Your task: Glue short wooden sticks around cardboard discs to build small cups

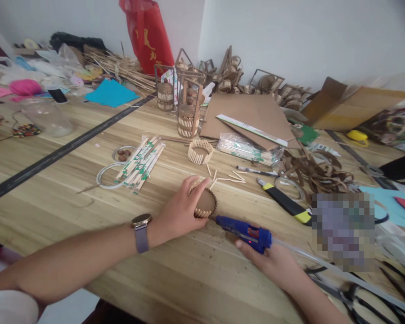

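My left hand (178,204) is closed round the side of a small round cardboard basket (205,201), whose rim is partly lined with short wooden sticks. My right hand (273,261) grips a blue glue gun (245,231), a clear glue stick trailing from its back. The gun's nozzle is close to the basket's near right edge; whether they touch I cannot tell. Just beyond lie several loose short sticks (238,177). Behind them stands a ring of pale sticks (200,152).
Packaged chopsticks (142,163) and tape rolls (110,175) lie to the left. A yellow-black utility knife (285,201) and scissors (357,292) lie to the right. Finished stick lanterns (188,117) stand behind, near cardboard sheets (246,110) and a red bag (148,36).
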Action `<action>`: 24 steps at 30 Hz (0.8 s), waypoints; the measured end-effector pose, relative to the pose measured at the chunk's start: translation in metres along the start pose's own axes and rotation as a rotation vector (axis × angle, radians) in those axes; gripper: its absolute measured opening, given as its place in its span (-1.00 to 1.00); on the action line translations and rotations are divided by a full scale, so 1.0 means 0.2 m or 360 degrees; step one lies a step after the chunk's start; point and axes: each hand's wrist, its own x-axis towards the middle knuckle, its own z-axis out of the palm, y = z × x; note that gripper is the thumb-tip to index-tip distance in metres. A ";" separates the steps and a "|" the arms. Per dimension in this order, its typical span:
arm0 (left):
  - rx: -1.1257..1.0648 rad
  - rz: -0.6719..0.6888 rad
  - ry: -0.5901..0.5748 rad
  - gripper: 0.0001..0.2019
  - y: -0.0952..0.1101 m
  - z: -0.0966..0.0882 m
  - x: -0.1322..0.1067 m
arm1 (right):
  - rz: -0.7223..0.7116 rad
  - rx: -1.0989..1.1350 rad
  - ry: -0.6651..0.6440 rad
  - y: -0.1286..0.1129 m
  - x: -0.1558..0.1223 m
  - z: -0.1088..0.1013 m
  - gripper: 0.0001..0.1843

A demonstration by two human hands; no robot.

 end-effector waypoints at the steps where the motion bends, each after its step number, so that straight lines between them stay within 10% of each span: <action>1: -0.0004 0.0000 -0.0003 -0.06 0.00 0.00 0.00 | 0.0010 -0.0007 0.0001 0.00 0.00 0.00 -0.56; 16: 0.0025 -0.0009 -0.0019 -0.06 0.01 -0.01 0.00 | -0.0013 0.0086 0.0046 -0.07 0.00 -0.01 -0.60; 24: -0.0012 -0.0013 -0.0013 -0.04 0.01 -0.01 0.00 | 0.0464 0.0714 0.0190 0.00 0.06 -0.04 -0.49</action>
